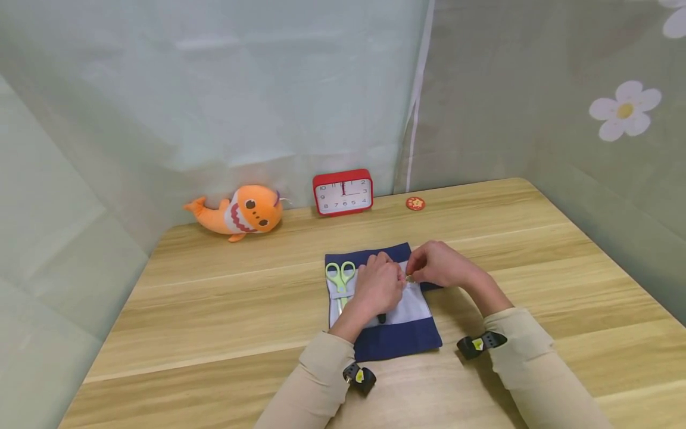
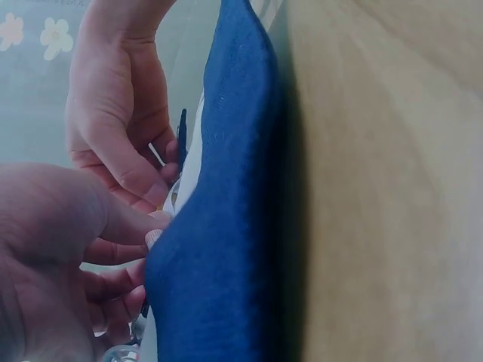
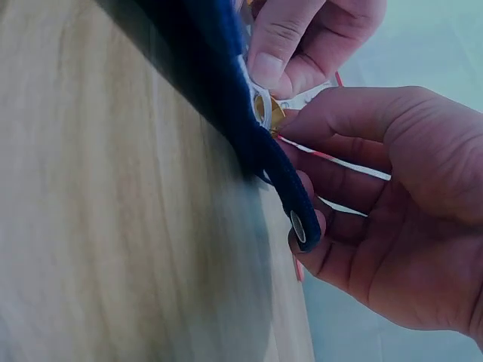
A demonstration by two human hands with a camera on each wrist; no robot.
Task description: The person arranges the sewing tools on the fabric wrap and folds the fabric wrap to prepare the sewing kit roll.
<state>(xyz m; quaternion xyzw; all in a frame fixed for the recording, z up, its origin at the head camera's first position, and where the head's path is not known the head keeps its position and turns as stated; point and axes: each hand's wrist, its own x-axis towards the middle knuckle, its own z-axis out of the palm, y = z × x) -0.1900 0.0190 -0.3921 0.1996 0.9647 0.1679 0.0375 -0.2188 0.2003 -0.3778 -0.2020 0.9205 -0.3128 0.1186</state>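
A navy and pale grey fabric organizer lies spread on the table. Green-handled scissors sit under its band at the left. My left hand is over the middle and pinches the whitish elastic band between thumb and finger. Beside it, my right hand pinches a small gold-coloured metal piece at the band's loop; its full shape is hidden by fingers. Other right fingers touch a navy strap with a metal snap. A black tip shows below my left hand.
Along the table's back edge are an orange shark plush, a red-framed clock and a round red piece with a star. Fabric walls stand behind and to the right. The wooden tabletop extends around the organizer.
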